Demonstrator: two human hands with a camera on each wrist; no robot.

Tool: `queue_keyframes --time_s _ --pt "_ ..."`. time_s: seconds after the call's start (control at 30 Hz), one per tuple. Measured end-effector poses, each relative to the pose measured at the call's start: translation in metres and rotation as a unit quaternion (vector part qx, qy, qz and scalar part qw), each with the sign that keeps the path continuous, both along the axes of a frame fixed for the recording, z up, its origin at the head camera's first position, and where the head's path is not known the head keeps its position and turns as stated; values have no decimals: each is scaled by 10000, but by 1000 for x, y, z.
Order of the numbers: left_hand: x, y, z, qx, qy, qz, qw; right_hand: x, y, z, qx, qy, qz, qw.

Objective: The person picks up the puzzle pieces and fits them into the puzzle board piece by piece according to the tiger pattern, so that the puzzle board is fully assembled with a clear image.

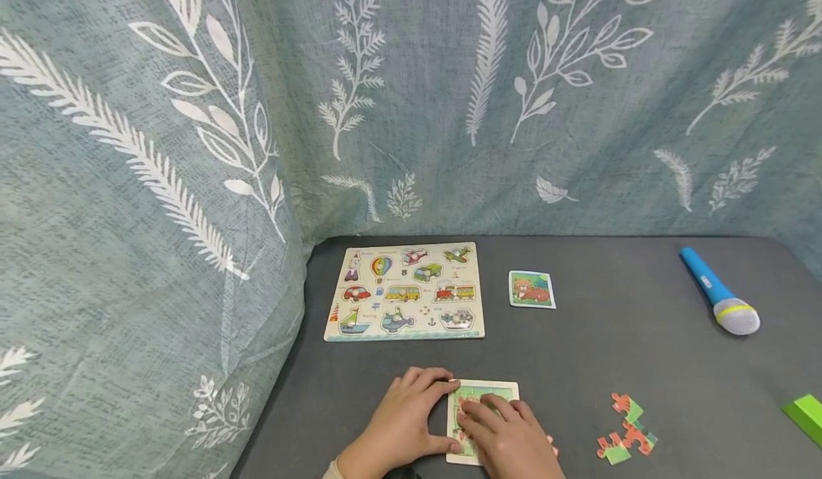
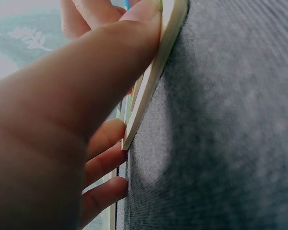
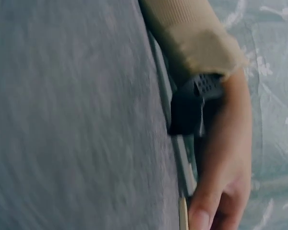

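A small cream jigsaw tray (image 1: pixel 497 390) lies on the dark grey table near the front edge. My left hand (image 1: pixel 411 411) holds its left side, with the fingers curled over the far left corner. In the left wrist view the thumb (image 2: pixel 96 67) presses along the tray's thin edge (image 2: pixel 151 79), and other fingers (image 2: pixel 105 163) show beside it. My right hand (image 1: pixel 507 432) rests flat on the green and orange pieces inside the tray and hides most of them. The right wrist view shows only my left hand (image 3: pixel 216 191), its beige sleeve (image 3: pixel 192 38) and a sliver of the tray (image 3: pixel 183 215).
A wooden vehicle peg puzzle (image 1: pixel 406 291) lies at the back left. A small tiger picture card (image 1: pixel 531 290) sits beside it. Loose jigsaw pieces (image 1: pixel 626 429) lie to the right, with a blue toy microphone (image 1: pixel 718 291) and a green block (image 1: pixel 805 415) further right. A leaf-print curtain (image 1: pixel 193 143) closes the back and left.
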State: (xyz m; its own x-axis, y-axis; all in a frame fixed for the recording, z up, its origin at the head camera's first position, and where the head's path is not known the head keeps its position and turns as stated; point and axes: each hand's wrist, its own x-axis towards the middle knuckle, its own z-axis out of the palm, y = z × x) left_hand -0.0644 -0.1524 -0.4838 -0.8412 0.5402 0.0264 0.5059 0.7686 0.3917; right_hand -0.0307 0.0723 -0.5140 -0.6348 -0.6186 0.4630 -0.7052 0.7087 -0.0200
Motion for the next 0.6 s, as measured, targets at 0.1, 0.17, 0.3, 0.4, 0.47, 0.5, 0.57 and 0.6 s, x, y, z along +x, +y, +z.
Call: queue_keyframes --time_s 0.1,0.17,0.3,0.4,0.47,0.5,0.57,0.6 --pt "0 -1 -1 25 84 -3 10000 1 -3 -3 123 233 248 9993" --pt "0 -1 -2 35 91 3 10000 3 -4 -6 141 325 386 9986" --pt "0 0 -2 61 97 3 9999 5 -5 -11 235 447 380 9980" --pt "0 1 -2 52 70 -19 10000 6 -4 -15 332 615 345 9970" --pt "1 1 -2 53 62 -24 10000 5 -5 -17 362 741 375 9959" --pt "1 1 -2 48 77 -19 10000 4 -5 -17 359 773 399 9956" --pt "1 0 -2 45 111 -9 9999 3 -5 -18 391 789 484 9949" --pt "1 0 -2 48 129 -2 9999 2 -5 -18 417 772 544 9947"
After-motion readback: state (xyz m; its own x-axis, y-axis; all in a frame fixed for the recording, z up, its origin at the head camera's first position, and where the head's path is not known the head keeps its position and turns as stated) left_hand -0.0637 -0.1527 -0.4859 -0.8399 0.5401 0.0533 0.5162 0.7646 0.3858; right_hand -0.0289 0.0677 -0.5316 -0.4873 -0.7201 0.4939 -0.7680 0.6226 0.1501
